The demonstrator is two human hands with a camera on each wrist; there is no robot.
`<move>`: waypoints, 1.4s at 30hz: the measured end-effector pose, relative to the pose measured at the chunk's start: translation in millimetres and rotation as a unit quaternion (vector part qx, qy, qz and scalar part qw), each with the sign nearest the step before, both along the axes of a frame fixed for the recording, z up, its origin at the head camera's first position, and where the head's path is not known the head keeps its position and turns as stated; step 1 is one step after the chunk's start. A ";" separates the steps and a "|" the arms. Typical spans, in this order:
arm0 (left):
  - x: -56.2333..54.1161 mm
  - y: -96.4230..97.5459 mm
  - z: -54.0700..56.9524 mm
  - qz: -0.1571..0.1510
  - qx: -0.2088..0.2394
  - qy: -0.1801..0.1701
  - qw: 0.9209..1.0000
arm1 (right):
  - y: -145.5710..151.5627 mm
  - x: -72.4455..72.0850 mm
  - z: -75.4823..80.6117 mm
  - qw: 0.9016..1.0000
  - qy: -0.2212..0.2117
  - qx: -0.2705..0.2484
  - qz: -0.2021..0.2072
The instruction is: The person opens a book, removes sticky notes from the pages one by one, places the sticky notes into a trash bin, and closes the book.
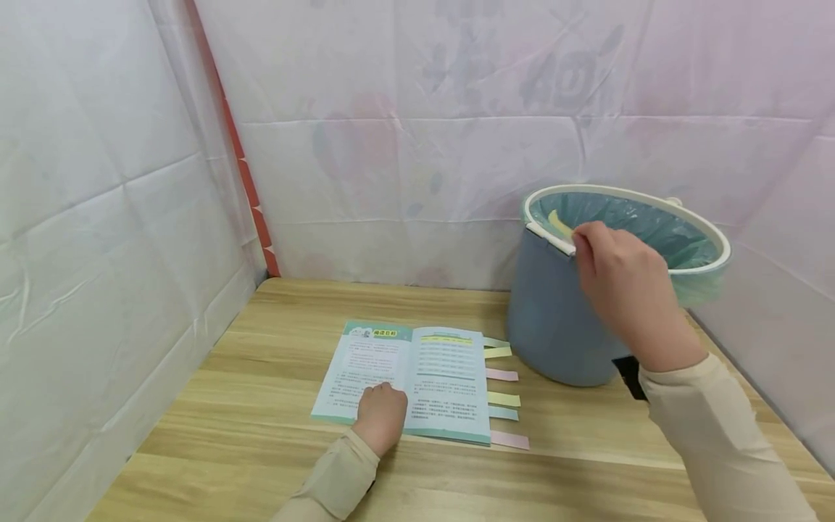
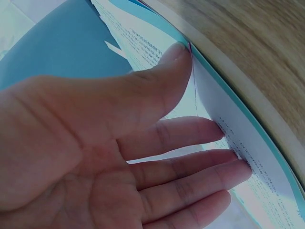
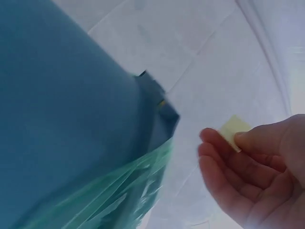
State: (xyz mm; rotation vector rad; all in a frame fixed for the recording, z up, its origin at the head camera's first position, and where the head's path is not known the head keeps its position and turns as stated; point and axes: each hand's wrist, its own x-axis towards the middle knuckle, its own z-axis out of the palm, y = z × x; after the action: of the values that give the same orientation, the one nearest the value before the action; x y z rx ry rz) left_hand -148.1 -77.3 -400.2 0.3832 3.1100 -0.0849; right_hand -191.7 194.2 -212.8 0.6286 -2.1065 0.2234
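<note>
An open book (image 1: 450, 391) with printed pages lies on the wooden table (image 1: 248, 406). My left hand (image 1: 381, 417) rests on its lower part near the fold; in the left wrist view its thumb and fairly straight fingertips touch the pages. Several coloured sticky tabs (image 1: 504, 399) in pink, yellow and pale blue-green stick out from the book's right edge. Up at the rim of a blue-grey trash bin (image 1: 554, 312), my right hand (image 1: 626, 286) pinches a pale yellow sticky tab (image 3: 232, 130) between thumb and index finger. The tab's far end overlaps the bin's opening in the head view.
The bin stands at the table's back right, lined with a green plastic bag (image 1: 678, 243) under a white rim ring (image 1: 720, 246). White cloth walls (image 1: 326, 181) enclose the table at the back and sides, with a red strip (image 1: 244, 174) at the left corner.
</note>
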 end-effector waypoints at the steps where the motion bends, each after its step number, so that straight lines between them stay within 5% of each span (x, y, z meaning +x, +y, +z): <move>1: 0.1 -0.2 -0.3 0.000 0.000 0.000 1.000 | 2.6 -2.4 1.1 1.000 -0.009 -0.001 -0.011; 9: 0.3 -0.1 -1.7 0.000 -0.008 0.006 1.000 | 25.0 -20.2 7.0 0.993 -0.092 -0.003 -0.080; 25: 1.0 1.2 0.1 0.000 -0.004 0.005 1.000 | 55.1 -40.9 25.2 0.953 -0.256 0.015 -0.159; 39: -1.5 1.2 -3.5 -0.009 -0.002 0.000 1.000 | 65.4 -41.3 31.1 0.934 -0.307 0.026 -0.182; 42: -2.0 1.9 -3.2 -0.013 -0.003 -0.001 1.000 | 62.4 -33.4 32.0 0.938 -0.294 0.015 -0.183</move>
State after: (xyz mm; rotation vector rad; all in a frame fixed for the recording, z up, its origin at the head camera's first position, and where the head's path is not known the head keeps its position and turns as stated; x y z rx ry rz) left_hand -150.1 -75.5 -403.3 0.4226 3.1019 -0.0939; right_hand -225.1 256.6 -180.8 0.1775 -2.7600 0.1816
